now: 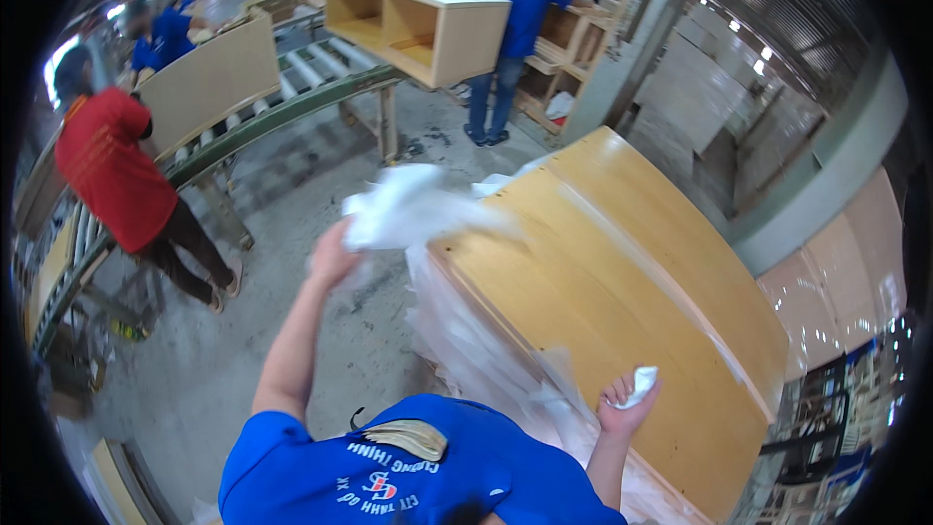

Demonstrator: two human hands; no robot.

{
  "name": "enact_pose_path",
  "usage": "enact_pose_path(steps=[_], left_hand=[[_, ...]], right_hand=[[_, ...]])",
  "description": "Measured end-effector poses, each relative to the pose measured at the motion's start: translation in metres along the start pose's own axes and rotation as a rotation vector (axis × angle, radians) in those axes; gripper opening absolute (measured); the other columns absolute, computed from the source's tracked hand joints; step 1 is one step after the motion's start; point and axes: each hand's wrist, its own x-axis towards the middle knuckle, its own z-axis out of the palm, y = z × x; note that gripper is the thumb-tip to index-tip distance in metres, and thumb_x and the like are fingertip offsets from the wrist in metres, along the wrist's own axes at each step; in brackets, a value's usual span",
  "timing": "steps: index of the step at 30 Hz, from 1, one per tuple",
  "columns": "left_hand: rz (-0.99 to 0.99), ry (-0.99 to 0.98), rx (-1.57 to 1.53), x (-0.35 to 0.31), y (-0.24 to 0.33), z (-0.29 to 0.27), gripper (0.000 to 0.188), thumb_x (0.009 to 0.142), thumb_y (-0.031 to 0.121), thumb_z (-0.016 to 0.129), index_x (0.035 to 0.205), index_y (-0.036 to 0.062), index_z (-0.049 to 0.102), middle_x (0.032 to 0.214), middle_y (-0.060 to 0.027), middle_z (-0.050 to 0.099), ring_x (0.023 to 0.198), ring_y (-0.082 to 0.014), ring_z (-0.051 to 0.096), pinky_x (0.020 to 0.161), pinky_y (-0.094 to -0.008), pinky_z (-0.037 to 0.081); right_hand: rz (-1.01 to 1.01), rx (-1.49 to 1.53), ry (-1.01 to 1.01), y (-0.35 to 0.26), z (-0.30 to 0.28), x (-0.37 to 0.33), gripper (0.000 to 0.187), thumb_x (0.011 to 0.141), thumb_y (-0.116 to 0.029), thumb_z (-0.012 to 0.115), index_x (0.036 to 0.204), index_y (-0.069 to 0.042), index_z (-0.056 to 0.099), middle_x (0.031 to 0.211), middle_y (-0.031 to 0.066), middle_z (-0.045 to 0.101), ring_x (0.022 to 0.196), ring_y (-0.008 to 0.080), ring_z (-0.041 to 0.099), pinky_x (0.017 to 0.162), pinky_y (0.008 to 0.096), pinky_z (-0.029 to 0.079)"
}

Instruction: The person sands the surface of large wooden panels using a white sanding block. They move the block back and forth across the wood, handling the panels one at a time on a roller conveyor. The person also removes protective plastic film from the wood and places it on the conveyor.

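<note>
At 9 o'clock in the view, a worker's left hand (333, 253) has its blurred fingers closed on a white cloth (394, 209) fanned toward 2 o'clock; at 5 o'clock, the right hand (625, 412), fingers curled, grips a white wad (642, 386) by a wooden board (598, 301) stretching toward 4 o'clock.

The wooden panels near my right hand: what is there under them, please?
Under the wooden panels, pale translucent wrapping hangs along their left side. What supports them cannot be seen: the wrapping and the panels cover it.
</note>
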Motion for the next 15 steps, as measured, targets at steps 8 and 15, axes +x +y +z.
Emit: enact_pose_path(steps=[8, 15], left_hand=[[-0.582, 0.535, -0.035, -0.235, -0.188, -0.156, 0.048, 0.071, 0.012, 0.059, 0.118, 0.0040, 0.054, 0.110, -0.0173, 0.062, 0.104, -0.0327, 0.058, 0.088, -0.0384, 0.044], [-1.024, 1.099, -0.109, -0.372, -0.184, -0.131, 0.064, 0.077, 0.016, 0.064, 0.133, 0.0033, 0.036, 0.122, -0.0159, 0.053, 0.115, -0.0285, 0.049, 0.096, -0.0363, 0.038]], right_hand=[[0.581, -0.183, -0.223, 0.179, 0.106, 0.127, 0.053, 0.093, -0.054, 0.038, 0.108, -0.007, 0.057, 0.059, 0.0015, 0.040, 0.045, 0.0122, 0.033, 0.043, 0.0266, 0.027], [1.025, -0.340, -0.462, 0.350, 0.222, 0.164, 0.053, 0.093, -0.053, 0.038, 0.111, -0.007, 0.057, 0.062, 0.0006, 0.039, 0.047, 0.0107, 0.032, 0.043, 0.0259, 0.026]])
